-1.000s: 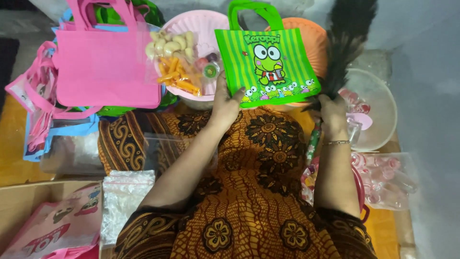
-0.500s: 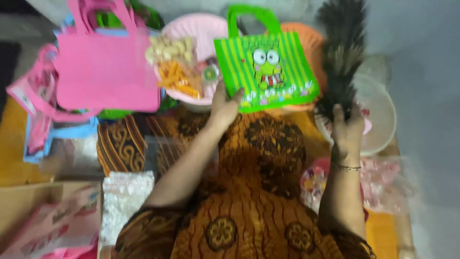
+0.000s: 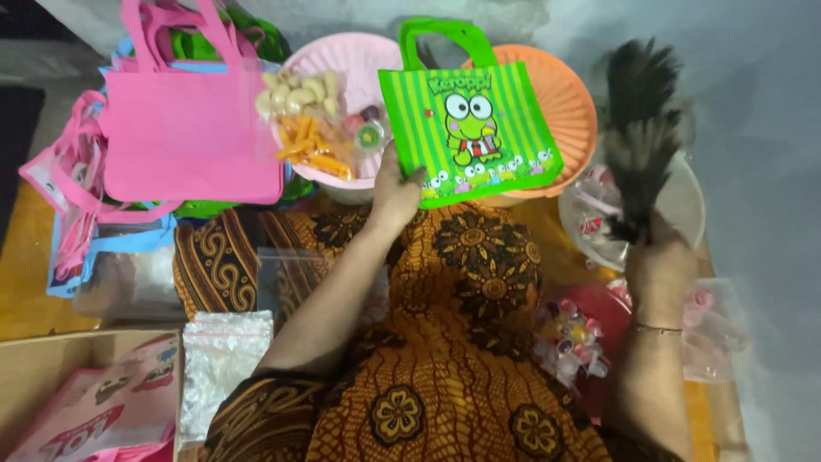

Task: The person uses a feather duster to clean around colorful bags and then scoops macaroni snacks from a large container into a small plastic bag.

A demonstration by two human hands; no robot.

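My left hand (image 3: 395, 190) grips the lower left corner of a small green striped tote bag (image 3: 469, 128) with a cartoon frog on it, held up over my lap. It also holds a clear packet of snacks (image 3: 318, 128) with pale crackers, orange sticks and small sweets. My right hand (image 3: 660, 265) is out to the right, closed on the handle of a dark feather duster (image 3: 641, 128) that points away from me over a clear bowl (image 3: 688, 201).
A pink basin (image 3: 342, 51) and an orange basin (image 3: 560, 103) sit behind the green bag. Pink tote bags (image 3: 188, 120) pile up at left. Clear plastic bags (image 3: 218, 359) and a cardboard box (image 3: 51, 359) lie at lower left, wrapped sweets (image 3: 569, 338) at right.
My right hand has swung the feather duster away from the green bag to the right and downward. The left hand and green bag stayed nearly in place.
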